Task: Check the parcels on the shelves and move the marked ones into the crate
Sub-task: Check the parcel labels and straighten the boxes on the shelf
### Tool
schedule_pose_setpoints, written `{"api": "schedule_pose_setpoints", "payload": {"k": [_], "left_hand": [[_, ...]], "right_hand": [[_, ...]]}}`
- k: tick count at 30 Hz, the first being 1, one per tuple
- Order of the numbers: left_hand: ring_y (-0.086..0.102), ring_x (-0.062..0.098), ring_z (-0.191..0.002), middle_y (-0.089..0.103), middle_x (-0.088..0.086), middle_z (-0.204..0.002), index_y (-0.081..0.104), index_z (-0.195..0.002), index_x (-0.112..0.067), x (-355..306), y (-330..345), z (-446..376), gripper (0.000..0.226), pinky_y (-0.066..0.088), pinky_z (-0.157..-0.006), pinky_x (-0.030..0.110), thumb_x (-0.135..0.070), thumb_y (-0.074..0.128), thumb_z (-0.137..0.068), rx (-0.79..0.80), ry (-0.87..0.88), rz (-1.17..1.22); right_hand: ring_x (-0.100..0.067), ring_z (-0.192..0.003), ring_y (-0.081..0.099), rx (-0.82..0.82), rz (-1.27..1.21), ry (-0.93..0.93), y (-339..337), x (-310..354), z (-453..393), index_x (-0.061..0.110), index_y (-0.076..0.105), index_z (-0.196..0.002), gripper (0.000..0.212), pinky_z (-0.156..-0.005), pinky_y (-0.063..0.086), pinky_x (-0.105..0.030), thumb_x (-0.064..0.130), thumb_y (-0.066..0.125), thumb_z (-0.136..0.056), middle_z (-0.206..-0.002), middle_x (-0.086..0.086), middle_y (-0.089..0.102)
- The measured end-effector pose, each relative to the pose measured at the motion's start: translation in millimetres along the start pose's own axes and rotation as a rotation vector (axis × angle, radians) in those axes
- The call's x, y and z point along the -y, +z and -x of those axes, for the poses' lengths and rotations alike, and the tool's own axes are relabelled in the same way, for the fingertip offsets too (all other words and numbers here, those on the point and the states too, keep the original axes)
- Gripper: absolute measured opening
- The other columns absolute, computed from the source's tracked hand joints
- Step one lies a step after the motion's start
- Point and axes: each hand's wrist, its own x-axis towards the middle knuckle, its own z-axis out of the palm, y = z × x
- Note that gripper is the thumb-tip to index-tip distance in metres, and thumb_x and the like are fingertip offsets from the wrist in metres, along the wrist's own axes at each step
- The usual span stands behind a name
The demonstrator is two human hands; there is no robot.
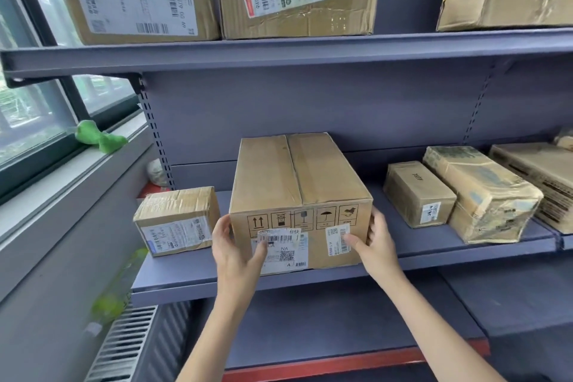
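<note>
Grey shelf [434,253] bearing parcels; window [31,108] at left.

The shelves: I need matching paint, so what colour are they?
A muted blue-grey, seen in the head view on the shelf under the large cardboard box.

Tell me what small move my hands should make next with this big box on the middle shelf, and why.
Probably slide the large cardboard box a little toward you. The left hand and right hand already grip its front corners, thumbs on the shipping labels, and it sits flat on the shelf, so a short pull would free it for checking.
</note>
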Motion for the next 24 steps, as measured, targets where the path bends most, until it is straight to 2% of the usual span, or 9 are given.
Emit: {"api": "schedule_pose_setpoints", "payload": {"k": [3,5,8,13,16,20,24], "left_hand": [[0.043,0.023,-0.118,0.038,0.007,-0.126,0.031,-0.131,-0.007,18,-3,16,0.069,0.040,-0.094,0.035,-0.001,0.071,-0.076,-0.083,-0.069,0.043],[0.044,0.028,-0.117,0.040,0.012,-0.124,0.031,-0.131,-0.006,31,0,30,0.068,0.039,-0.088,0.034,0.001,0.070,-0.076,-0.080,-0.138,0.032],[0.045,0.031,-0.116,0.041,0.016,-0.123,0.032,-0.132,-0.006,42,16,51,0.068,0.040,-0.087,0.035,0.000,0.070,-0.076,-0.061,-0.231,-0.017],[0.046,0.030,-0.106,0.039,0.008,-0.110,0.036,-0.128,-0.005,21,62,82,0.062,0.040,-0.089,0.038,0.003,0.068,-0.076,-0.054,-0.191,-0.045],[0.049,0.029,-0.104,0.046,0.009,-0.113,0.038,-0.127,-0.008,-7,104,100,0.057,0.037,-0.085,0.032,0.000,0.067,-0.079,-0.054,-0.218,-0.034],[0.052,0.026,-0.102,0.050,0.008,-0.110,0.042,-0.121,-0.015,-47,161,118,0.048,0.041,-0.089,0.033,0.002,0.063,-0.081,-0.050,-0.177,0.015],[0.055,0.024,-0.097,0.051,0.001,-0.108,0.041,-0.115,-0.026,-80,206,133,0.043,0.041,-0.085,0.029,-0.001,0.059,-0.084,-0.013,-0.181,0.054]], "right_hand": [[-0.014,-0.125,0.045,-0.047,-0.130,0.004,-11,-6,5,0.023,0.034,-0.133,0.070,-0.104,0.038,-0.033,-0.004,0.067,-0.078,-0.133,0.003,0.046],[-0.016,-0.130,0.039,-0.110,-0.182,0.014,-21,-11,9,0.019,0.035,-0.136,0.067,-0.109,0.034,-0.037,-0.003,0.065,-0.080,-0.138,-0.001,0.041],[-0.019,-0.130,0.040,-0.140,-0.201,0.041,-44,-22,16,0.018,0.036,-0.135,0.062,-0.109,0.034,-0.038,0.001,0.064,-0.082,-0.141,-0.007,0.042],[-0.022,-0.127,0.043,-0.166,-0.175,0.063,-95,-38,11,0.015,0.040,-0.133,0.054,-0.107,0.036,-0.037,0.005,0.063,-0.085,-0.137,-0.010,0.046],[-0.020,-0.125,0.045,-0.135,-0.157,0.078,-131,-47,2,0.015,0.042,-0.131,0.050,-0.107,0.036,-0.036,0.007,0.062,-0.085,-0.134,-0.009,0.048],[-0.014,-0.123,0.045,-0.048,-0.140,0.097,-181,-57,-12,0.022,0.044,-0.126,0.045,-0.107,0.036,-0.034,0.010,0.061,-0.086,-0.131,-0.002,0.048],[-0.016,-0.131,0.039,0.139,-0.164,0.123,-207,-63,-29,0.024,0.039,-0.129,0.048,-0.111,0.032,-0.037,0.011,0.059,-0.088,-0.140,-0.002,0.042]]}}
